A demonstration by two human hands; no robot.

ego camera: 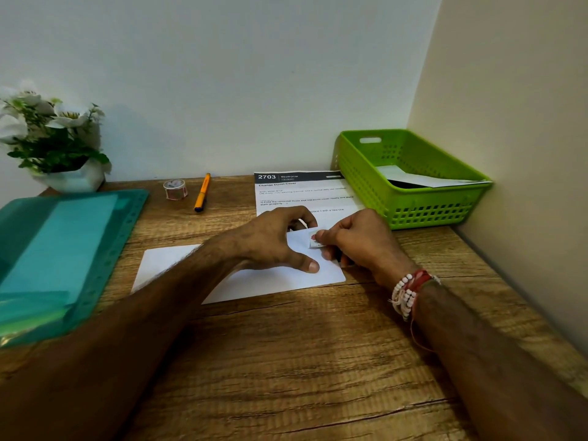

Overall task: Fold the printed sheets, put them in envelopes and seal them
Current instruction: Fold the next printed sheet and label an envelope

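Note:
A white envelope (261, 280) lies flat on the wooden desk in front of me. My left hand (273, 240) rests on its right part, thumb pressed on the paper and fingers arched over its far edge. My right hand (356, 240) pinches a small sticker or piece of tape (315, 241) at the envelope's upper right corner. A printed sheet (302, 192) headed "2703 Bedroom" lies just behind the hands, partly covered by them.
A green plastic basket (426, 214) with envelopes inside stands at the back right against the wall. A tape roll (174, 188) and an orange pen (202, 192) lie at the back. A teal plastic folder (60, 249) covers the left; a flower pot (73, 179) stands behind it.

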